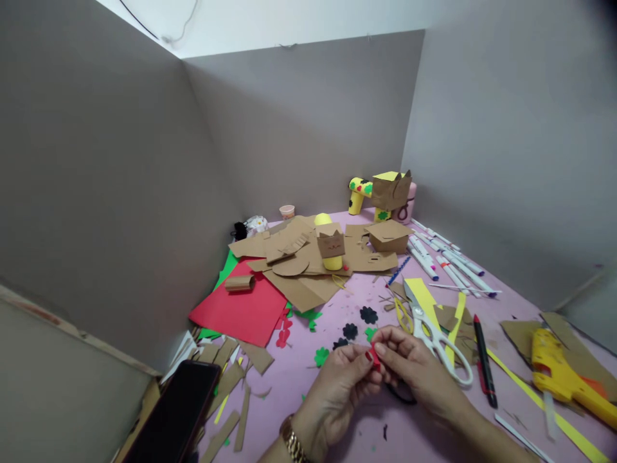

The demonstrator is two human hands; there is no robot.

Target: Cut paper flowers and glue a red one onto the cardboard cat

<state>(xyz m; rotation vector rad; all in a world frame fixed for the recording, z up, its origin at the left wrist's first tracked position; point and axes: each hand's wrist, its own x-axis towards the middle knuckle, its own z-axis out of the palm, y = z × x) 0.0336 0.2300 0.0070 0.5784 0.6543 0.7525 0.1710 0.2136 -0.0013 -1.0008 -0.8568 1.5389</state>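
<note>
A small red paper piece (pixel 375 357) is pinched between both hands above the pink tabletop. My left hand (pixel 344 379), with a gold watch at its wrist, grips it from the left with thumb and fingers. From the other side my right hand (pixel 409 366) closes on the same piece. My fingers hide part of it. Something dark and curved pokes out below the hands, too covered to name. Just beyond lie black paper flowers (pixel 369 314) and green ones (pixel 321 357). Red paper cut-outs (pixel 283 334) rest to the left.
White-handled scissors (pixel 441 341), a black-and-red pen (pixel 484 360) and a yellow glue gun (pixel 559 373) lie right. A phone (pixel 173 411) and cardboard scraps are at left. Red sheets (pixel 241 308), cardboard pieces (pixel 308 292) and a cat-faced figure (pixel 331 247) stand further back; markers (pixel 463 263) line the right wall.
</note>
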